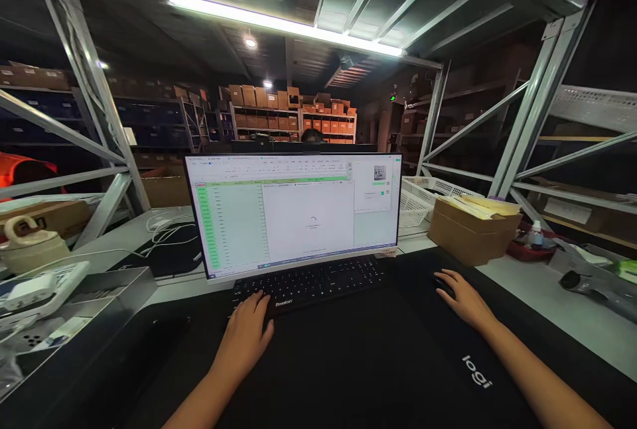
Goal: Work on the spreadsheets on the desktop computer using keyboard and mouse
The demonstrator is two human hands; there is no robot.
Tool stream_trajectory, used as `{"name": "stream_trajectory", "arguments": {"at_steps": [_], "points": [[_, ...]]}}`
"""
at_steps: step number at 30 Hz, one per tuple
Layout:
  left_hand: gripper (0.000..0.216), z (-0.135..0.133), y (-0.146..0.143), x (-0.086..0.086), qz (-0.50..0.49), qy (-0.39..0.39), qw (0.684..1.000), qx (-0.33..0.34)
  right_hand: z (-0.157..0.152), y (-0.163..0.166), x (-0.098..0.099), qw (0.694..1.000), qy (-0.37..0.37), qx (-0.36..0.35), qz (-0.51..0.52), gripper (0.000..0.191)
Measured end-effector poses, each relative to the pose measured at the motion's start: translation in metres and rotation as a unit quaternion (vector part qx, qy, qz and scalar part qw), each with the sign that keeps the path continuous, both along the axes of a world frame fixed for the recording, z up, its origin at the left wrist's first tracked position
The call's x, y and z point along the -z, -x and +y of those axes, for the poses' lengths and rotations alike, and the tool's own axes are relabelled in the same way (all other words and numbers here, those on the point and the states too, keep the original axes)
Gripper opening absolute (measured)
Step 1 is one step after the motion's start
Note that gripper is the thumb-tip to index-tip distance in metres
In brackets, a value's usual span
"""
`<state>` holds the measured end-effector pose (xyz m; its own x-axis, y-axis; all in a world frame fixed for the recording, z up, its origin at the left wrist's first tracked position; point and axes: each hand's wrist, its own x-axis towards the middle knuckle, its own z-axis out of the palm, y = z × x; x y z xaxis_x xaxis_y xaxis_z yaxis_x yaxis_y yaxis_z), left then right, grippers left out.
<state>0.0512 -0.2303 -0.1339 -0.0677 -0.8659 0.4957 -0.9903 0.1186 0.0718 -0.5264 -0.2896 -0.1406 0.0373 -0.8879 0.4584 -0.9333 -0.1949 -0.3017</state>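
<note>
My left hand [247,326] lies over the left end of a black keyboard [318,284], its fingers stretched out onto the keys and its thumb apart. On the black desk mat [348,369], my right hand [466,298] rests over a dark computer mouse [444,288], which its fingers partly hide. Behind the keyboard stands a wide monitor [233,217]. Its screen shows a spreadsheet with a green column at the left, and a pale window over it with a loading circle. The small text cannot be read.
Right of the monitor are white plastic baskets [415,207] and a cardboard box [468,233] of papers. A grey bin [114,300] and a beige jug [32,246] stand at the left. Metal posts [527,107] frame the desk; shelves of boxes [293,122] stand behind.
</note>
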Motion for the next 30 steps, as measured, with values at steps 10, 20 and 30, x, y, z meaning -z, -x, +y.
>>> {"name": "stream_trajectory", "arguments": {"at_steps": [10, 20, 30], "points": [[0.050, 0.0000, 0.0004, -0.0005, -0.003, 0.004, 1.000, 0.003, -0.0010, 0.0015, 0.0010, 1.000, 0.010, -0.005, 0.001, 0.046], [0.051, -0.0004, 0.0005, -0.0012, -0.002, -0.007, 1.000, -0.005, -0.0005, 0.0009, 0.0007, 1.000, -0.001, 0.005, -0.005, 0.047], [0.051, -0.0012, -0.0001, -0.0015, 0.017, -0.004, 1.000, 0.006, 0.0032, -0.0020, -0.0038, 1.000, -0.013, 0.007, 0.001, 0.046]]}}
